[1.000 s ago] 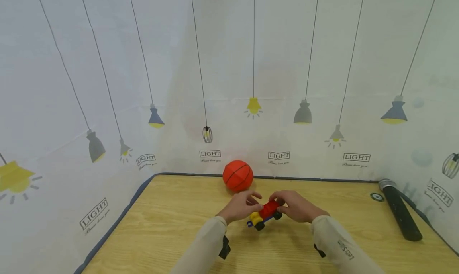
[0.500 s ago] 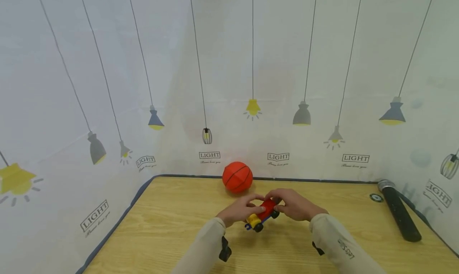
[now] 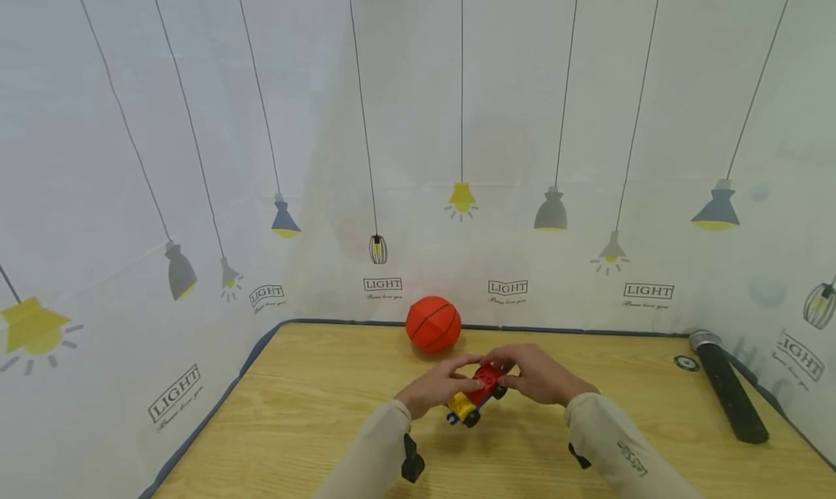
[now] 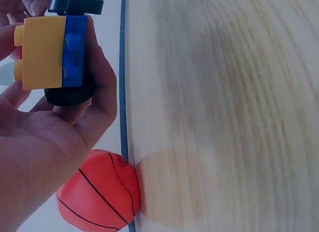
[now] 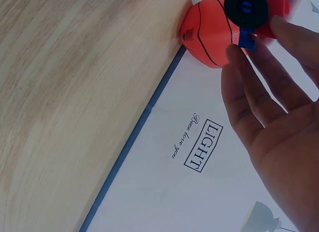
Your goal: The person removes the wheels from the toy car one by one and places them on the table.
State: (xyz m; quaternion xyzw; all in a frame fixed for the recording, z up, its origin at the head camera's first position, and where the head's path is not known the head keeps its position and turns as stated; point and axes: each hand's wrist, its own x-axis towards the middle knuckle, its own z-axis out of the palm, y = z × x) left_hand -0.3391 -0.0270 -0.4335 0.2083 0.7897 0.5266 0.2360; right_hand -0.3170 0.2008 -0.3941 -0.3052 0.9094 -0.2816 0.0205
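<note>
Both hands hold a toy block car (image 3: pixel 485 386) over the table. It has a red block and a yellow block (image 4: pixel 44 52) on a blue base with black wheels. My left hand (image 3: pixel 431 389) curls round the yellow end, thumb over the top and fingers along the far side. At the other end, my right hand (image 3: pixel 537 376) pinches the car's red part between thumb and fingers. One black wheel (image 5: pixel 246 8) and a blue tab on the base show in the right wrist view, close to the right fingertips. The car's far side is partly hidden by the fingers.
An orange-red mini basketball (image 3: pixel 434 325) sits behind the hands at the table's back edge. On the right lie a black microphone (image 3: pixel 730 390) and a small round dark disc (image 3: pixel 686 363). White printed sheets surround the wooden table (image 3: pixel 313 412).
My left hand has moved slightly right and taken hold of the car, its fingertips now close to the right hand's. The car has tilted, so the red block's studded top shows more.
</note>
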